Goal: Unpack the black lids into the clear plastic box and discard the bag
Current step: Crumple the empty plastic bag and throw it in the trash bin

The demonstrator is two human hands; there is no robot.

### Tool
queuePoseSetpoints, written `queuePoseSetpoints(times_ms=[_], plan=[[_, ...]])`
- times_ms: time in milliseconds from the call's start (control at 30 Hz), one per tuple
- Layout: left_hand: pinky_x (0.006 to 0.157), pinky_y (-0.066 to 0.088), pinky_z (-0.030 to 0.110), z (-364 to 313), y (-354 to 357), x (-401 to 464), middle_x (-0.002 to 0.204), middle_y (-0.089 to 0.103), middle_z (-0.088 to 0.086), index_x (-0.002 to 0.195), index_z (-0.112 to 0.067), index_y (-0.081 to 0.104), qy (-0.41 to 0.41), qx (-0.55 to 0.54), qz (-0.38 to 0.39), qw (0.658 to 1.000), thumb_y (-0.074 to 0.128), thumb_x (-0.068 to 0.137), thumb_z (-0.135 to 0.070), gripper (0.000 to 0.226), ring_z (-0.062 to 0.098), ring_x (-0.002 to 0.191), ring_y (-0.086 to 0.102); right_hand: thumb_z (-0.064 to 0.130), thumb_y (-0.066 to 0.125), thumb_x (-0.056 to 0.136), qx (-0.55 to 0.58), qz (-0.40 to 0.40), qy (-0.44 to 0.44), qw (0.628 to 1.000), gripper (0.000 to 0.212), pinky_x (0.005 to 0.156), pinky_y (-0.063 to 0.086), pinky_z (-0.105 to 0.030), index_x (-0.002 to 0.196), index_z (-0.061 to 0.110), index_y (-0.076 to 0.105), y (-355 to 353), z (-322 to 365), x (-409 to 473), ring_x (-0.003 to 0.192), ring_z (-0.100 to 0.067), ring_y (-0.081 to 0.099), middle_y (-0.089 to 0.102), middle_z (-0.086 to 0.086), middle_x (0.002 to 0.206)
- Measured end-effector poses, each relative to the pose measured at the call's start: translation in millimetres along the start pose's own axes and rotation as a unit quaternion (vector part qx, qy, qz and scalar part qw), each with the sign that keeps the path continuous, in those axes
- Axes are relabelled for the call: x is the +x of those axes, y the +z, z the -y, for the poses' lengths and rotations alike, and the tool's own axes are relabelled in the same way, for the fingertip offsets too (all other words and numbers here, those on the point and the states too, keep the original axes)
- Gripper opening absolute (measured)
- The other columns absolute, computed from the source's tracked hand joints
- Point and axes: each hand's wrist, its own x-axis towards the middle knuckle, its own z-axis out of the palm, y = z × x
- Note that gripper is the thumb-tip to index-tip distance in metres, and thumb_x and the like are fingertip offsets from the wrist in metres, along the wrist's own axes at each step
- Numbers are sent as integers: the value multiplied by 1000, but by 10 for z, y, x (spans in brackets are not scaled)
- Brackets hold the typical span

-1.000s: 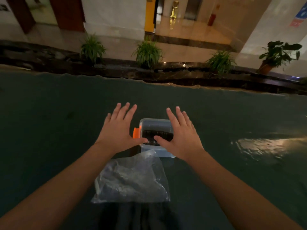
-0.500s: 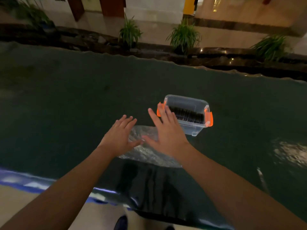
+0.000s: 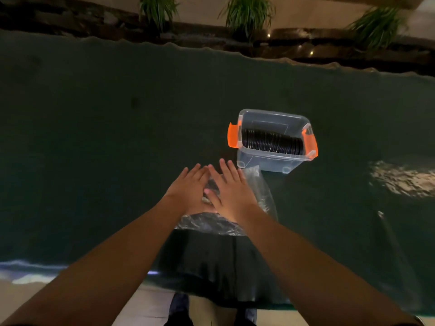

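Plants (image 3: 247, 14) in a row line the dark stone ledge (image 3: 306, 47) at twelve o'clock, beyond the far edge of the table (image 3: 106, 137). Its dark green cover is wavy at that edge and bears a bright patch of reflected light (image 3: 404, 180) at three o'clock. Nothing stands between the hands and the clear plastic box (image 3: 270, 161), which sits open at one o'clock from them, orange latches (image 3: 233, 137) swung out at both ends. Black lids (image 3: 273, 143) stand on edge in a row inside it. Touching the box's near corner, the bag (image 3: 261, 191) lies flat and crinkled, running back toward six o'clock. The left hand (image 3: 188, 191) and right hand (image 3: 231, 192) lie palm down on it, fingers spread, side by side, thumbs overlapping, gripping nothing. Shoes (image 3: 179, 309) show on pale floor (image 3: 28, 300) below the table's near edge.
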Motion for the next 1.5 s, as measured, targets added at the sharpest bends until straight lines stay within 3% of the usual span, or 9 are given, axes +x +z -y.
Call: queuePoseSetpoints(times_ms=[300,467,733,867,1033,1133,1267,1367,1500], plan=[[120,-2,64,-93,473,-16,170,-2,5,160,-24,-5,-7,17,-30,999,23,47,-109,144,29,155,-11,85,14,85,9,37,39,999,90,121,1,-62,158,39,-10,482,-220,-222,153,-41,-10,-3,-10,170],[120,-4,64,-53,625,-62,170,-4,4,160,-25,-3,-34,5,-54,998,19,39,-113,151,29,155,-15,89,15,83,0,18,62,998,98,122,0,-58,161,31,8,632,-298,-271,154,-38,-10,3,-8,170],[120,-6,63,-36,625,-72,170,-10,3,159,-26,-8,-45,-2,-35,998,22,40,-113,151,28,154,-19,86,5,86,4,-3,161,987,96,125,-4,-46,161,26,-4,657,-520,-392,155,-23,-12,-8,-3,169],[122,-5,61,-73,401,-10,170,3,4,159,-30,1,-60,-15,-2,998,11,56,-108,130,30,155,-5,77,4,91,9,18,222,975,89,125,-2,-47,160,23,-11,546,-744,-581,155,-23,-10,-10,-4,169],[117,30,49,-179,15,278,150,48,10,157,-18,23,-33,-23,-61,997,38,99,-59,73,31,139,41,75,9,94,58,-6,269,961,86,123,-3,-44,160,23,-10,326,-958,-995,155,-26,-9,-3,-11,169],[101,43,46,-303,-134,462,139,57,10,150,-20,38,-45,-32,10,998,50,99,-44,58,31,128,50,75,10,93,108,-35,283,952,88,124,-2,-41,160,22,-7,225,-974,-1258,155,-24,-9,0,-9,170],[89,53,40,-400,-271,498,115,69,10,113,-18,67,-74,-52,66,994,57,95,-34,26,29,105,64,79,17,90,173,-56,282,942,89,121,9,-42,159,25,-2,168,-900,-1543,155,-19,-6,6,-2,170],[82,53,36,-451,-380,371,104,68,10,97,-15,68,-55,-116,72,989,58,94,-27,16,26,96,64,75,26,93,207,-38,260,942,82,118,23,-45,158,30,4,146,-862,-1766,155,-14,-4,9,2,169],[71,50,35,-437,-704,53,86,74,10,81,-18,60,-54,-328,48,942,68,89,-22,12,20,77,69,65,38,97,245,-66,248,935,69,114,35,-41,154,28,25,43,-752,-1915,147,-18,28,31,2,159]])
